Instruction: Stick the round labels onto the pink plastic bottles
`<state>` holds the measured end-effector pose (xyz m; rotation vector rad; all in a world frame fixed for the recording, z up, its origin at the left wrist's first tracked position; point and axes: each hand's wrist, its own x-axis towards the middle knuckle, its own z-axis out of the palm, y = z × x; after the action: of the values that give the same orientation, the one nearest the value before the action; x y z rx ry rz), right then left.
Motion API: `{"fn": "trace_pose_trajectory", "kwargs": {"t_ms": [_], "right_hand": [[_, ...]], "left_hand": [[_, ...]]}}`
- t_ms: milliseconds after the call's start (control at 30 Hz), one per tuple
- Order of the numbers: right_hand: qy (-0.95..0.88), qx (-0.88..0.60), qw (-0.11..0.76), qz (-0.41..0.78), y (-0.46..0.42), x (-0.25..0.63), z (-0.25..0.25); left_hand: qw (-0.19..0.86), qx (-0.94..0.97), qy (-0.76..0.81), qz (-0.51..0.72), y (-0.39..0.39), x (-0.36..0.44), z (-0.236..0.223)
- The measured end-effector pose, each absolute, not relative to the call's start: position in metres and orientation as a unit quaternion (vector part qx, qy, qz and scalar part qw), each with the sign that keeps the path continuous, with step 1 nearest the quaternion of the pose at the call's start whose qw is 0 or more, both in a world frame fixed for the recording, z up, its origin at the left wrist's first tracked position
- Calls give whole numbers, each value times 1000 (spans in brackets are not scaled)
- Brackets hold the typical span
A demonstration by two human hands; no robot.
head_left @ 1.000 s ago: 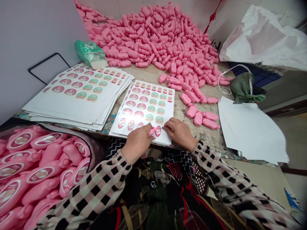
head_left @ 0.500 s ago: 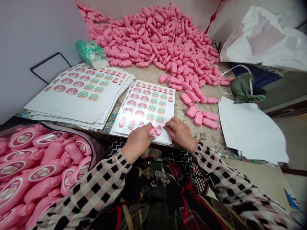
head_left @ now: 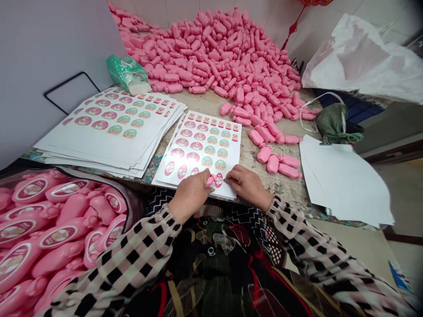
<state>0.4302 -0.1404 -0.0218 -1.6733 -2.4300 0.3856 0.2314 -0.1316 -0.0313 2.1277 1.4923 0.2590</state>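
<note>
My left hand (head_left: pixel 192 192) is closed around a small pink plastic bottle (head_left: pixel 210 180), and most of the bottle is hidden by the fingers. It rests over the lower edge of a white sticker sheet (head_left: pixel 201 141) printed with rows of pink and green labels. Just right of the bottle's neck lies an oval pink label (head_left: pixel 219 180) at the sheet's bottom corner. My right hand (head_left: pixel 247 182) pinches something small with a thin dark tip, close to that label's right edge; its kind cannot be made out.
Unlabelled pink bottles (head_left: pixel 211 53) form a big heap at the back. More sticker sheets (head_left: pixel 109 119) are stacked at left, with a green plastic pack (head_left: pixel 127 75) on them. Labelled bottles (head_left: pixel 59 235) fill a bag at lower left. White sheets (head_left: pixel 343 180) and a green pouch (head_left: pixel 339 123) lie right.
The camera view has shifted very slightly. Both hands keep nearly the same place and grip, the right fingertips still beside the oval label.
</note>
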Motion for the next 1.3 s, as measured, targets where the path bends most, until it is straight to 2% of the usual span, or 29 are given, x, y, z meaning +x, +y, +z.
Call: {"fn": "trace_pose_trajectory", "kwargs": {"t_ms": [367,600,1000,1300], "right_hand": [[-714,-670,183,88,-175,401,-44],[-694,-696,173,64,-154,398,-43],[-725,-659,167,108,-155,412,-40],[-692,-691,177,107,-152,402,-36]], "left_hand": [[218,807,545,65,-131,232,-28],[207,817,535,58,-131,232,-27],[226,813,532,71,-131,231,-30],[226,817,523,85,-132,231,-30]]}}
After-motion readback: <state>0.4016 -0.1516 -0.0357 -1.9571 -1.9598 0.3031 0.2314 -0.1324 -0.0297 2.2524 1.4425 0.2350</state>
